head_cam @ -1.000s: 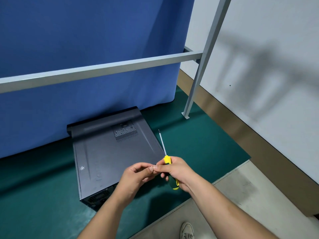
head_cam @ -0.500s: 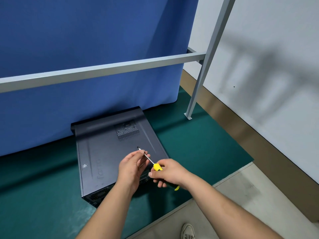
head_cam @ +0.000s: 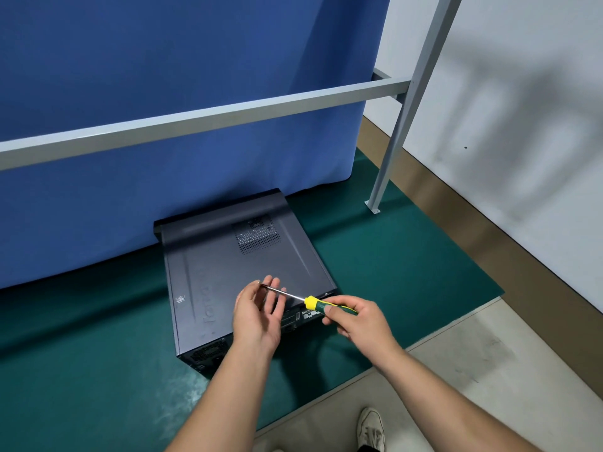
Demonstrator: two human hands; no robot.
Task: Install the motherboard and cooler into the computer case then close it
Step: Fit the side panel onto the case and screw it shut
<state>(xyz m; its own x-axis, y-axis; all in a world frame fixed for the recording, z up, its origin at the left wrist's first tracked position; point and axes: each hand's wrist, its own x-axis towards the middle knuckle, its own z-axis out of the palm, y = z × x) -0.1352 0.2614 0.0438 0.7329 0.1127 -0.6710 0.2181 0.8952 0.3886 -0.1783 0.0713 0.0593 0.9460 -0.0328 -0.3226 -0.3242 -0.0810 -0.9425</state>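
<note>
- Gripped near the collar by the right hand (head_cam: pixel 357 318): yellow-and-green-handled screwdriver with thin steel shaft (head_cam: pixel 306 301), fingers and thumb wrapped round the handle, tip pointed leftward, probably to bring it within reach of the other hand.
- Raised at the shaft's tip: left hand (head_cam: pixel 257 313), fingers relaxed and spread; thumb and forefinger close to the tip, perhaps seating a screw there, though none visible.
- Lying flat on the dark green bench mat (head_cam: pixel 408 265): dark grey metal computer case (head_cam: pixel 228 272), side panel on top and apparently closed, rear port end turned toward the person, likely for access to panel screws.
- Judged stage: interior work seemingly finished, fastening the lid remaining.
- Behind the case: blue fabric backdrop (head_cam: pixel 163 93) and grey steel frame rail (head_cam: pixel 202 117).
</note>
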